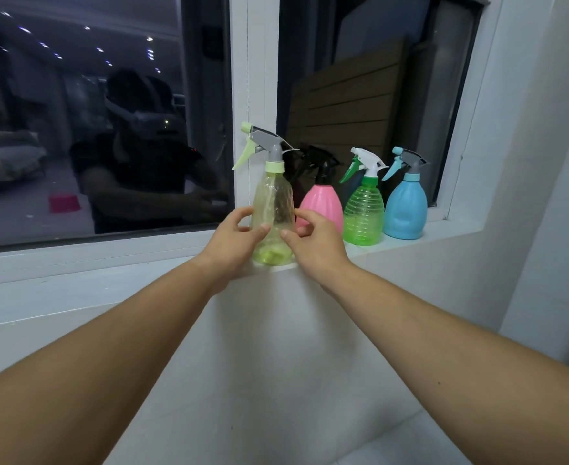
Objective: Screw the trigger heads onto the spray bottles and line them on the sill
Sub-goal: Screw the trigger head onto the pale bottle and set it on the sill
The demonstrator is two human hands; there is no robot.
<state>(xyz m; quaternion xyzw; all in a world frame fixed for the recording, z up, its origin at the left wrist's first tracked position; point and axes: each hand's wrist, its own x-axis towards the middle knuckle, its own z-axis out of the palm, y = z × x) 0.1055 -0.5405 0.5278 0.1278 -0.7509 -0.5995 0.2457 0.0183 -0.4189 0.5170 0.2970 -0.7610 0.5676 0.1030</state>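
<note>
A tall clear yellow-green spray bottle (274,209) stands upright on the white sill (437,231), with a grey and pale-green trigger head (263,144) on its neck. My left hand (234,238) and my right hand (313,239) flank its lower body, fingertips at or just off its sides, fingers apart. To its right on the sill stand a pink bottle (321,204) with a black head, a ribbed green bottle (363,213) with a white and green head, and a blue bottle (405,209) with a grey and blue head. All heads point left.
A dark window pane (92,129) behind the sill reflects a person. A white window frame post (254,78) rises behind the yellow bottle. The wall's right corner (511,162) closes the recess beyond the blue bottle. More sill (75,260) runs to the left.
</note>
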